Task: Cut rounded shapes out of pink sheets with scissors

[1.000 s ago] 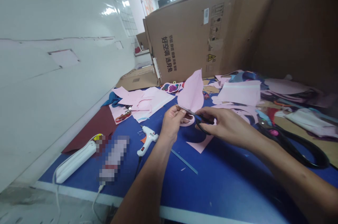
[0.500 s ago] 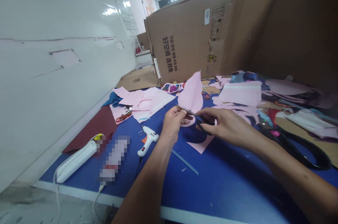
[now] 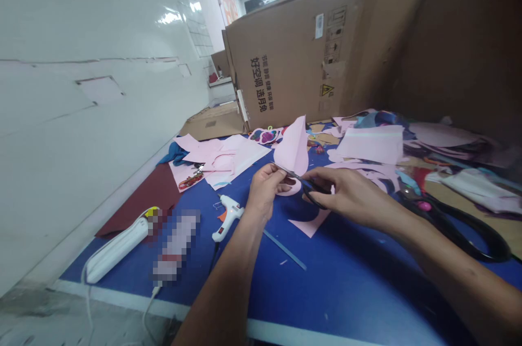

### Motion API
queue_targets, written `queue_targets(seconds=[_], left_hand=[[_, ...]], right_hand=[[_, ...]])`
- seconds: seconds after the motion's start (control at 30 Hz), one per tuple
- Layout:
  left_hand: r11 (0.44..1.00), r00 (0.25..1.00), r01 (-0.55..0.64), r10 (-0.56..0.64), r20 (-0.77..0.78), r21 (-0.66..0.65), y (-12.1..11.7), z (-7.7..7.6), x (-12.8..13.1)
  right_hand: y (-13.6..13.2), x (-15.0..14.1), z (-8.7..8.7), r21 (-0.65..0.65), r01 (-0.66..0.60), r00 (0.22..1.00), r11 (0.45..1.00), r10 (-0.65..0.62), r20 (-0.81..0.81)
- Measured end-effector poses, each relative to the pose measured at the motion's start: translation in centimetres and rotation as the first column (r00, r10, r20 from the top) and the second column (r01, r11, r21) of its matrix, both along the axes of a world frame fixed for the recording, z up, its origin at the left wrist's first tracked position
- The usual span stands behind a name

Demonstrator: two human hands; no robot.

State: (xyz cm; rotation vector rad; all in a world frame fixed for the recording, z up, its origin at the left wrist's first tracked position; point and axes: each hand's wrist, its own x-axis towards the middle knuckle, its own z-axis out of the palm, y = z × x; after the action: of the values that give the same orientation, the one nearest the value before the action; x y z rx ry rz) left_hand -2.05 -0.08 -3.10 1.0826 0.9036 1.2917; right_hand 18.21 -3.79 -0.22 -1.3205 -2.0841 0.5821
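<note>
My left hand [image 3: 264,187] pinches the lower edge of a pink sheet [image 3: 292,144], which stands up folded beyond the fingers. Black-handled scissors [image 3: 314,192] are in my right hand [image 3: 346,193], its fingers through the handles. Their blades point left and meet the sheet beside my left thumb. A curved pink strip [image 3: 291,188] hangs under the blades by my left fingertips. On the table below lies a curved pink offcut [image 3: 310,224]. Whether the sheet is paper or felt I cannot tell.
A white glue gun [image 3: 228,218] lies left of my left forearm. Large black-handled shears [image 3: 460,223] rest at the right. Pink sheets [image 3: 240,155] and scraps cover the back of the blue table [image 3: 326,286]. A big cardboard box [image 3: 293,63] stands behind; a power strip [image 3: 177,248] is front left.
The upright part of the pink sheet has tilted slightly left and lower, with its fold showing more. Both hands stay almost in place.
</note>
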Motion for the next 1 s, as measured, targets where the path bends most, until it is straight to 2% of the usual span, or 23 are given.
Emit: queue_targets(seconds=[0.47,0.8,1.0], left_hand=[[0.998,0.994,0.016,-0.009,0.113,-0.066,-0.17,-0.03,0.60],[0.997,0.988,-0.017,0.027,0.153,-0.070,-0.04,0.11,0.32],[0.998,0.986,-0.036,0.044,0.163,-0.055,-0.09,0.13,0.57]], right_hand=[[0.04,0.01,0.03,0.000,-0.005,1.000,1.000,0.005,-0.005],[0.02,-0.05,-0.20,0.050,-0.003,1.000,0.999,0.004,-0.024],[-0.09,-0.24,0.09,0.044,0.038,0.999,0.998,-0.039,0.019]])
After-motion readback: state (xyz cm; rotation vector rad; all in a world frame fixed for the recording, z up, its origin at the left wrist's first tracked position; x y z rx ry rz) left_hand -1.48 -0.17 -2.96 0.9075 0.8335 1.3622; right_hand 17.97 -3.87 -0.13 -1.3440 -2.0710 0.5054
